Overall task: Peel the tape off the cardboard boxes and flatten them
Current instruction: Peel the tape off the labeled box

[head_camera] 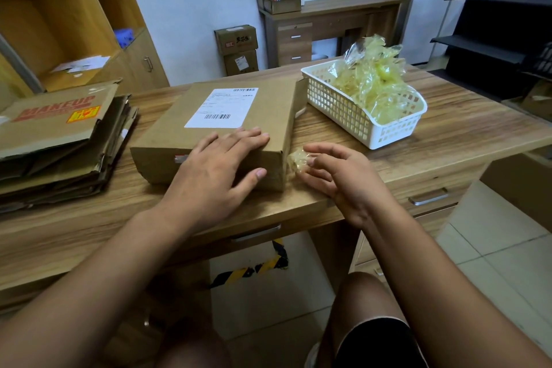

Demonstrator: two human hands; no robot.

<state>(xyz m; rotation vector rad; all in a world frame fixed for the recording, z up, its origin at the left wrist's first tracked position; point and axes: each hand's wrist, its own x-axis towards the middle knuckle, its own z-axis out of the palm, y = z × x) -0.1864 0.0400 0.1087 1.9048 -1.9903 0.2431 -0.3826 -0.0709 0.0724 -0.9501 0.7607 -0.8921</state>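
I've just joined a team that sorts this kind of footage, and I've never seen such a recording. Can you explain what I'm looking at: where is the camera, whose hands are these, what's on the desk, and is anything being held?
There is no machine here. A person wears one wide-angle camera on the head, so this single picture looks forward and down at their own two bare hands. The left hand lies flat on a cardboard box with a shipping label, steadying it on the wooden desk. The right hand pinches a crumpled piece of tape at the box's near right corner, apparently peeling it away. Left of the box lies a stack of flattened boxes. Behind it to the right, a white basket holds a heap of peeled tape.
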